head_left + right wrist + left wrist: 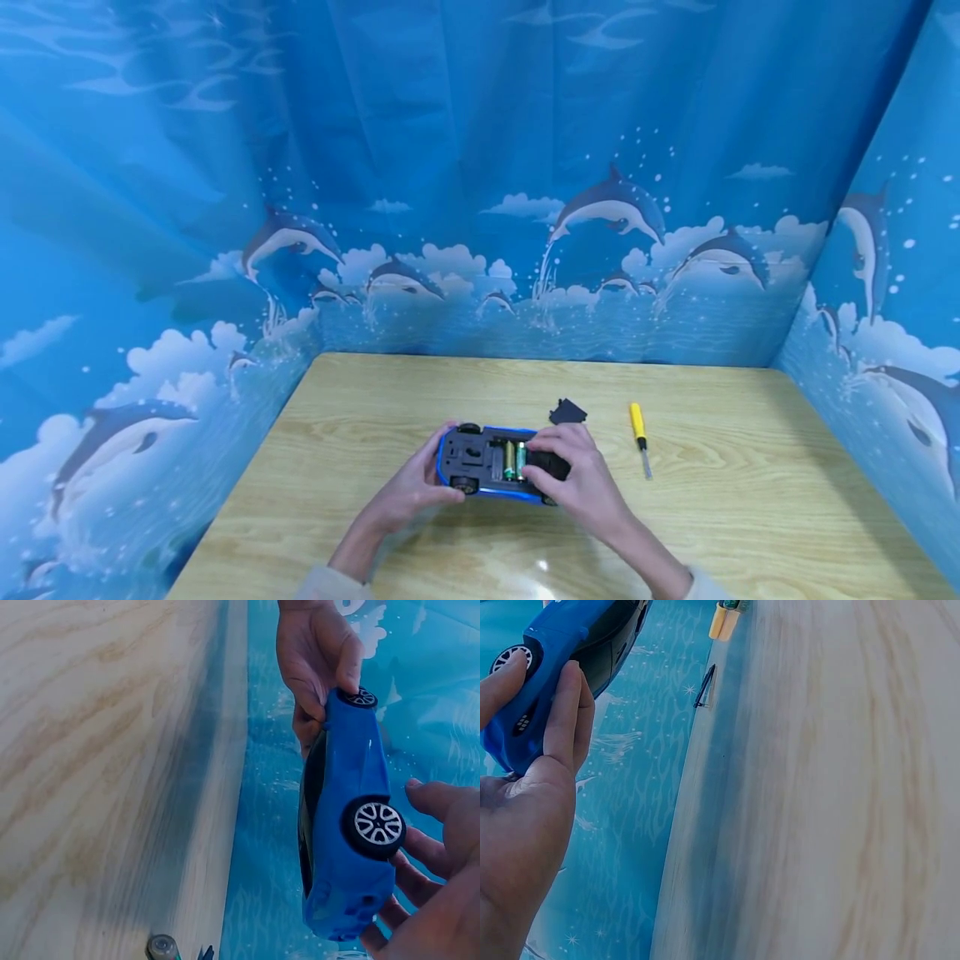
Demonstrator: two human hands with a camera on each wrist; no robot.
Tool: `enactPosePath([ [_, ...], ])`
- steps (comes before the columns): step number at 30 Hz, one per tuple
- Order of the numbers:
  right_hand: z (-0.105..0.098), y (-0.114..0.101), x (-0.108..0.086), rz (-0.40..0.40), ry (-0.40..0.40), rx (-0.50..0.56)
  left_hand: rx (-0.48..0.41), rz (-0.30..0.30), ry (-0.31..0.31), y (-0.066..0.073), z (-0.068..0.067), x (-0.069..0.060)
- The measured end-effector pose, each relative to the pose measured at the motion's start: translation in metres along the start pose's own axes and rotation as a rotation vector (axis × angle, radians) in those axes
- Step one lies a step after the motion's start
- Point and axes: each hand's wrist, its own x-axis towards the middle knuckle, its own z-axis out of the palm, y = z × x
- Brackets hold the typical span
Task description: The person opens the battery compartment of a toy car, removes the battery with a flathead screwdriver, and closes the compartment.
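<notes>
A blue toy car [480, 492] is held underside up above the table, its battery bay exposed with green-and-gold batteries [521, 461] side by side in it. At the car's left end my left hand [416, 487] grips it, thumb by a wheel; the left wrist view shows this hand [536, 795] on the blue body [544, 671]. My right hand [581, 479] has its fingertips at the bay and covers part of the underside. Seen from the right wrist, the right hand [439, 877] has loosely bent, spread fingers beside the car [349, 795].
A black cover piece [567, 412] lies on the wooden table [360, 392] behind the right hand. To its right is a yellow-handled screwdriver [638, 425]. A round grey end [162, 946] shows low in the right wrist view. Dolphin-printed blue curtains [465, 167] surround the table.
</notes>
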Motion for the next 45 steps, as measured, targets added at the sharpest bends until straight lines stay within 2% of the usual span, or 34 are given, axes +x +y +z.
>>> enactPosePath([
  [6, 0.006, -0.002, 0.0, -0.035, 0.008, -0.021, 0.0, -0.004, 0.002, 0.0, 0.001, 0.001],
  [14, 0.011, -0.002, -0.002, -0.027, -0.018, -0.087, -0.025, -0.003, -0.017, -0.002, 0.001, 0.003],
  [25, 0.013, 0.001, -0.003, -0.077, -0.061, -0.129, -0.002, 0.004, -0.022, -0.004, 0.002, 0.004],
  [36, 0.015, 0.007, -0.005, -0.195, -0.027, -0.168, 0.02, -0.017, -0.03, 0.0, 0.001, 0.003],
  [45, 0.019, 0.009, -0.009, -0.138, 0.012, -0.094, 0.01, -0.008, -0.026, -0.001, 0.001, 0.005],
])
